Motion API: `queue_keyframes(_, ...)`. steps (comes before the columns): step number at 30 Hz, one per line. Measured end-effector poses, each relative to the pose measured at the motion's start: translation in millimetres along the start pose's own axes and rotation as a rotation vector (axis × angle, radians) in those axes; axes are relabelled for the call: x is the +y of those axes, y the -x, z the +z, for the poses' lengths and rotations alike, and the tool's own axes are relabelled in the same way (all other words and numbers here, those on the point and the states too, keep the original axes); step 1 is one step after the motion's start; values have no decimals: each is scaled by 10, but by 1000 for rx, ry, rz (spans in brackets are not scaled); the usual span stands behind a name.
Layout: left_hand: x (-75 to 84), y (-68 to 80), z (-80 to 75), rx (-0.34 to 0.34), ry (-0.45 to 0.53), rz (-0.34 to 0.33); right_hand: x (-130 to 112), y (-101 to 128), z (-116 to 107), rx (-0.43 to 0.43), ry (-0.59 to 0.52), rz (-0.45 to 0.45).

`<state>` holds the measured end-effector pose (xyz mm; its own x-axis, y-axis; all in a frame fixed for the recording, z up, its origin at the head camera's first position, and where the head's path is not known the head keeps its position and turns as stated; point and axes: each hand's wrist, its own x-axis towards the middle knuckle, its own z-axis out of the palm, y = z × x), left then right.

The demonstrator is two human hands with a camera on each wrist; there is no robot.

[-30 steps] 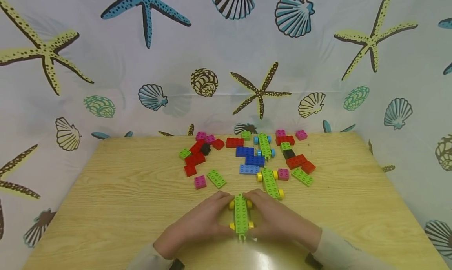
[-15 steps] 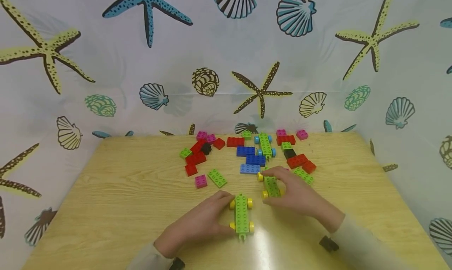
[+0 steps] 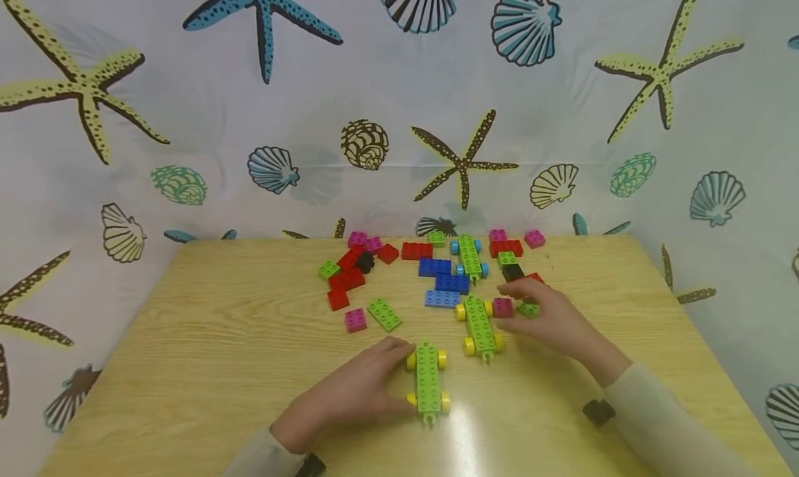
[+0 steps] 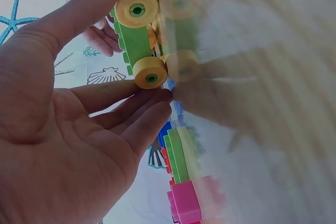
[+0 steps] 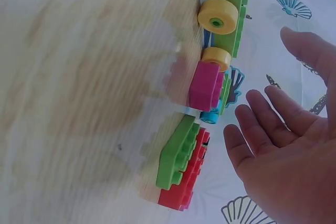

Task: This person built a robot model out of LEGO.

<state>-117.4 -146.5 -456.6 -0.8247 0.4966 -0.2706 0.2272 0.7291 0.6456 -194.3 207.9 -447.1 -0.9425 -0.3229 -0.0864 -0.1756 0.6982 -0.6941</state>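
My left hand (image 3: 358, 387) lies along the left side of a lime-green toy car base (image 3: 428, 380) with yellow wheels, thumb at the near wheel and fingertips at the far wheel. In the left wrist view its fingers are fairly straight beside the yellow wheels (image 4: 150, 72). My right hand (image 3: 558, 321) hovers around the magenta brick (image 3: 502, 307), fingers spread and apart from it in the right wrist view. Just left of that brick stands a second green car base (image 3: 480, 328) with yellow wheels. The right hand partly covers a green brick (image 3: 529, 310) and a red brick.
Further back stands a green car base (image 3: 469, 256) with blue wheels. Blue bricks (image 3: 452, 283) lie beside it. Several red, magenta, green and black pieces are scattered left, including a green brick (image 3: 384, 314) and a magenta brick (image 3: 356, 320). A patterned cloth (image 3: 312, 116) hangs behind the wooden table (image 3: 218, 338).
My right hand has left the near car base, passed over the second yellow-wheeled one and moved right to the magenta brick. The left hand has stayed beside the near base.
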Motion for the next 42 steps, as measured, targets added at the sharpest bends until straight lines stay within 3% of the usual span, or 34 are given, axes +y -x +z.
queue_keyframes(20,-52,-23,4,-9,0,14,151,-250,32,15,119,40)
queue_keyframes(42,-62,-36,-66,-18,-18,9,89,-304,-8,23,96,125)
